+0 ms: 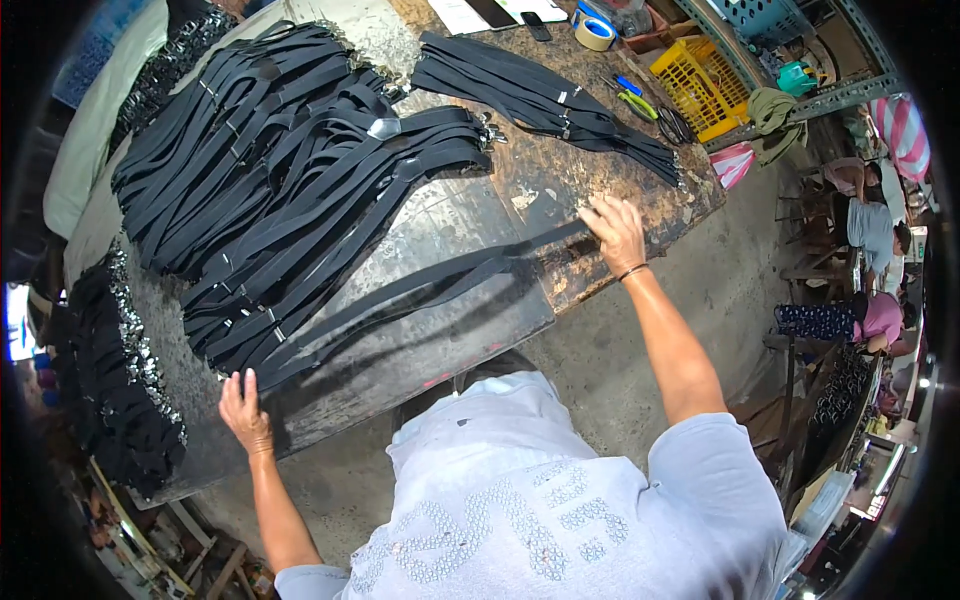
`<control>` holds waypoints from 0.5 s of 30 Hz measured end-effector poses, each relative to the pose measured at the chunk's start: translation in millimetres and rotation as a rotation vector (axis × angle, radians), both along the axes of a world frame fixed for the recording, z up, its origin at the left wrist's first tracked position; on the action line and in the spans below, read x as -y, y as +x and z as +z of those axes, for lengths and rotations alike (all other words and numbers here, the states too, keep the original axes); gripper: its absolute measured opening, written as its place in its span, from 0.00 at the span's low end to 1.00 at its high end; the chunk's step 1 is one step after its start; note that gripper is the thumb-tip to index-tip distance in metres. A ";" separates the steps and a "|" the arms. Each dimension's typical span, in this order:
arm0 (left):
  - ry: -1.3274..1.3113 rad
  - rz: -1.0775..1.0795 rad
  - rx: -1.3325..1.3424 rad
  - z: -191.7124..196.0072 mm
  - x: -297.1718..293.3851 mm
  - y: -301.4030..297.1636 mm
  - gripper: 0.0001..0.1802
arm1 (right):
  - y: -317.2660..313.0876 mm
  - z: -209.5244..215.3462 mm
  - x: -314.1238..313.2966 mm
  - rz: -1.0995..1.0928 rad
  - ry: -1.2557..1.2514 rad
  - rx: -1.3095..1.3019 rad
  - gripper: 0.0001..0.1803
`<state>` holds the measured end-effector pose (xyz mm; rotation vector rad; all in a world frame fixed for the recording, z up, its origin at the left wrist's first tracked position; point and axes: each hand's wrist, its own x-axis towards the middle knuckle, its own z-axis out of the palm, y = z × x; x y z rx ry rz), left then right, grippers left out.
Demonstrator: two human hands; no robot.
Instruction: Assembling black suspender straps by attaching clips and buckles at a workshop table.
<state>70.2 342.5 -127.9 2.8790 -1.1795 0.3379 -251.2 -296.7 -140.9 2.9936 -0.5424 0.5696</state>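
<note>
A black strap [400,291] stretches across the near part of the table between my two hands, its middle part looking doubled and slightly blurred. My left hand [245,412] is closed on its left end by the table's front edge. Over the worn wooden part on the right, my right hand [615,235] grips the other end with bent fingers. Beyond the strap lies a large heap of black straps [280,150] with small metal fittings. A separate bundle of black straps [545,100] rests at the far right of the table.
At the far right corner are green-handled scissors [638,105], tape rolls [595,33] and a yellow basket [700,88]. More straps with metal ends [125,370] are piled at the left edge. A phone [536,26] lies at the back. People [875,235] sit farther right.
</note>
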 end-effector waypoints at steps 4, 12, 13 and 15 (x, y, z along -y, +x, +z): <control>0.341 0.152 -0.156 -42.9 -18.5 -44.1 0.43 | -34.3 -46.4 -22.6 -0.142 0.082 -0.377 0.36; -0.123 0.019 -0.251 -3.9 44.1 -61.3 0.30 | -11.8 -17.8 -31.0 -0.105 0.187 -0.027 0.19; -0.153 -0.071 -0.321 3.1 43.6 -66.5 0.25 | 1.6 -12.8 -44.5 -0.070 0.273 0.031 0.15; -0.134 -0.159 -0.339 -7.9 57.9 -67.2 0.23 | 12.4 5.2 -79.7 -0.105 0.442 0.072 0.11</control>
